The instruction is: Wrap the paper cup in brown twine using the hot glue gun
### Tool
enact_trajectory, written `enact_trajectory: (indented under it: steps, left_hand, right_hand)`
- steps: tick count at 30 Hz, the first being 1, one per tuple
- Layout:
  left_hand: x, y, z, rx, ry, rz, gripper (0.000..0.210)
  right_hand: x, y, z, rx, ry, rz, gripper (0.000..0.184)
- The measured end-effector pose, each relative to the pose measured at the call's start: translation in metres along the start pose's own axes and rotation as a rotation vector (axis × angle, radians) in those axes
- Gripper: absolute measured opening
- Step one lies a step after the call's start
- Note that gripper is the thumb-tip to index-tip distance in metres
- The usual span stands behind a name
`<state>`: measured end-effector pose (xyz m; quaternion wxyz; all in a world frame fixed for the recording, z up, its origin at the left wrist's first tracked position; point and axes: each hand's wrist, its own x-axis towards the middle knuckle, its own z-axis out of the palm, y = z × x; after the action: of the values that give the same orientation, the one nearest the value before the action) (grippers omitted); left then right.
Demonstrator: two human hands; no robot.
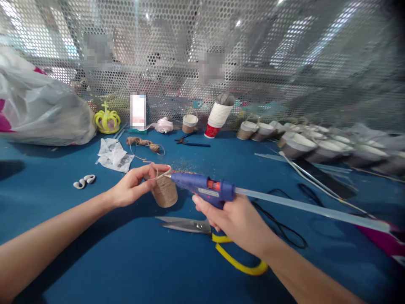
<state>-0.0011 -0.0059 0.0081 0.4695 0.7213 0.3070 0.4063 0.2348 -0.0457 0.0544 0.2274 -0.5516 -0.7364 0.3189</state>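
Observation:
My left hand (137,183) is closed on the rim of a small cup wrapped in jute twine (166,193), tilted slightly above the blue table. In my right hand (232,215) is a blue hot glue gun (199,184), its nozzle at the cup's rim. A long clear glue stick (310,209) sticks out of the gun's back end. From the cup, a strand of twine runs back to a twine bundle (144,144). Scissors with yellow handles (240,259) lie under my right hand, which partly hides them.
Many twine-wrapped cups (332,150) line the right back, near a dark phone-like slab (324,177) and a black cable (278,228). Pliers (193,141), stacked paper cups (218,118), crumpled white tissue (114,155) and a yellow crown (107,120) stand or lie behind. A plastic bag (44,105) fills the left back.

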Motion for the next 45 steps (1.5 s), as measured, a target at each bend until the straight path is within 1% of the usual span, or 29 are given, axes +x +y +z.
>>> enact_trajectory:
  steps: [4,10,15,20,24,30,34,37,38,39,41,43,45]
  left_hand:
    - [0.000,-0.001,0.000,0.004,-0.001,-0.005,0.026]
    - [0.000,0.000,0.000,-0.003,0.011,-0.013,0.027]
    - [0.001,0.000,0.000,-0.007,0.012,-0.006,0.025]
    - [0.000,0.000,0.000,-0.022,0.020,-0.027,0.027]
    - [0.000,0.000,0.000,-0.016,0.018,-0.023,0.026]
    - [0.000,-0.001,0.000,-0.001,0.020,-0.017,0.025]
    - [0.001,0.001,0.000,0.004,0.014,-0.009,0.026]
    - [0.000,0.001,0.000,-0.003,0.003,0.005,0.025]
    - [0.000,0.000,0.000,-0.004,0.001,0.007,0.025]
    - [0.000,0.000,0.000,-0.005,-0.001,0.009,0.025]
    - [0.000,-0.001,0.000,-0.004,-0.003,0.011,0.026]
    - [0.000,-0.002,0.000,-0.004,-0.005,0.012,0.027]
    - [0.000,-0.002,-0.001,0.003,-0.011,0.017,0.027]
  right_hand:
    - [0.000,0.000,-0.002,0.018,0.008,-0.004,0.027]
    - [0.002,-0.001,-0.003,0.017,0.050,-0.070,0.029]
    - [0.005,0.002,-0.004,0.031,0.036,-0.034,0.027]
    - [0.009,0.010,-0.004,0.051,0.013,-0.041,0.028]
    - [0.011,0.010,-0.005,0.066,0.006,0.013,0.030]
    - [0.011,0.007,-0.005,0.088,0.064,0.005,0.029]
    - [0.016,0.011,-0.007,0.160,0.026,0.008,0.029]
    - [0.024,0.017,-0.011,0.307,-0.042,-0.006,0.023]
    - [0.028,0.020,-0.013,0.358,-0.045,-0.003,0.021]
    - [0.033,0.022,-0.015,0.389,-0.025,0.014,0.019]
    - [0.046,0.029,-0.018,0.381,0.074,0.082,0.018]
    - [0.061,0.036,-0.019,0.303,0.184,0.150,0.017]
    - [0.076,0.045,-0.017,0.244,0.220,0.178,0.017]
